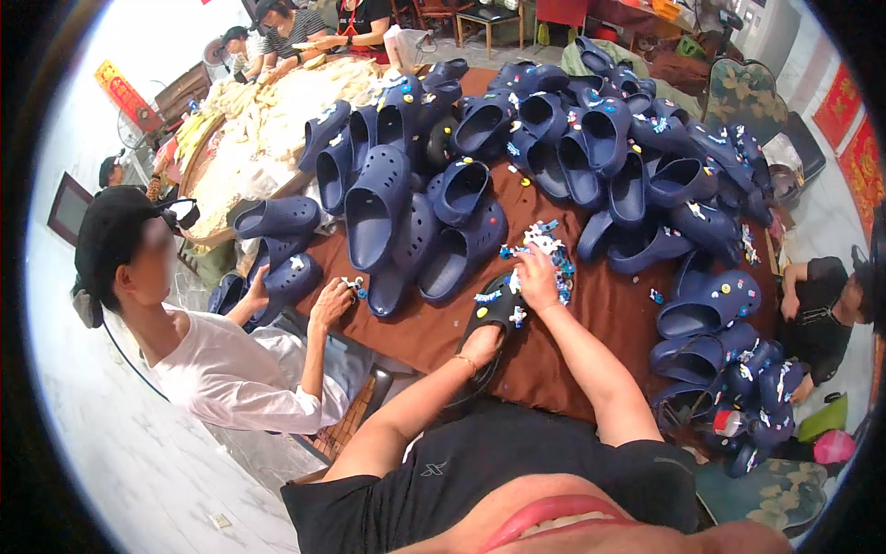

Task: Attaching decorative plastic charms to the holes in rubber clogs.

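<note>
Black perforated clog [494, 319], rounded, rubbery, gripped by both hands.

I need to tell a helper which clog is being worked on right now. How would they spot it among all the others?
Start at the brown table heaped with dark blue clogs. At its near edge, straight ahead of the camera wearer, one clog lies alone, the left hand gripping its heel end and the right hand at its toe. Unlike the piled ones, it is held and already carries small coloured charms.

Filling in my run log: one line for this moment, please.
left hand: holds dark clog | right hand: in charm pile | brown table
</note>
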Demonstrator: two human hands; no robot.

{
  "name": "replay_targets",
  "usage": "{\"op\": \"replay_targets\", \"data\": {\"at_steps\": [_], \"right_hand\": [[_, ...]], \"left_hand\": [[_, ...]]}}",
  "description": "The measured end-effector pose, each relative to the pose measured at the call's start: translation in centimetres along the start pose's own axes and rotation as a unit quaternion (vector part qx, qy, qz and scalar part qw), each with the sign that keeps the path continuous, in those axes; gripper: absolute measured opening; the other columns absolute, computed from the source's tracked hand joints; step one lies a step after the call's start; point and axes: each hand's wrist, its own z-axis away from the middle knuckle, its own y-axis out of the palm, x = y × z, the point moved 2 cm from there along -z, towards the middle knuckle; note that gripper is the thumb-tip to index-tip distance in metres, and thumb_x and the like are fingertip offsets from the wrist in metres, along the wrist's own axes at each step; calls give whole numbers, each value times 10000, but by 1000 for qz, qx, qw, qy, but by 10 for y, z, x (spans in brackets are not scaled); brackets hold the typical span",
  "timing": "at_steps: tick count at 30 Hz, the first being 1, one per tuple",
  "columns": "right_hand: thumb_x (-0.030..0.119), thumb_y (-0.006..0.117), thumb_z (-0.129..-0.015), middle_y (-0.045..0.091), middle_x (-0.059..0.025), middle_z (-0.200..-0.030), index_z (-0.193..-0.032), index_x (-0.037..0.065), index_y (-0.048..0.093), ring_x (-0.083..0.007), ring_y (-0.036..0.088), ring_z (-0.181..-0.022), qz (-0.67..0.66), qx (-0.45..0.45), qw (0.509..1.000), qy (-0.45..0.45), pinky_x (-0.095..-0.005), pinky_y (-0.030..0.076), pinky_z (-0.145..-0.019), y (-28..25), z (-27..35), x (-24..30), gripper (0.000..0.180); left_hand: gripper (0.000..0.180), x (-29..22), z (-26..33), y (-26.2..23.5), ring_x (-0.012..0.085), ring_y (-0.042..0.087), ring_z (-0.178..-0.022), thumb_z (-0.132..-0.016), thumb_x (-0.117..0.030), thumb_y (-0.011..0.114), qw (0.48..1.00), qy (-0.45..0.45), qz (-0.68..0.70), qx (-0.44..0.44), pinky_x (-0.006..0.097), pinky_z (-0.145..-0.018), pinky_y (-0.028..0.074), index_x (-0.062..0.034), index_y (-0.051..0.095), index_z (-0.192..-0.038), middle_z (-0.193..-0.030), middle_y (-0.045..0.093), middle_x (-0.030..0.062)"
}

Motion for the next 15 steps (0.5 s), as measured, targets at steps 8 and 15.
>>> {"op": "replay_targets", "data": {"at_steps": [8, 15], "right_hand": [[314, 606, -796, 657, -48, -1020, -784, 98, 700, -238, 546, -1077, 10, 237, 971, -30, -446, 339, -982, 21, 4, 39, 236], [243, 621, -744, 663, -47, -906, -734, 91, 684, -270, 547, -977, 19, 117, 993, -2, -420, 400, -875, 29, 9, 30, 165]], "left_hand": [[307, 36, -42, 36, 313, 518, -1087, -899, -169, 434, 988, 83, 82, -103, 411, -897, 450, -50, 516, -1170, -1187, 533, 195], [360, 65, -43, 55, 378, 537, -1062, -843, -129, 469, 995, -10, -97, 15, 439, -931, 424, -5, 531, -1176, -1154, 562, 240]]}}
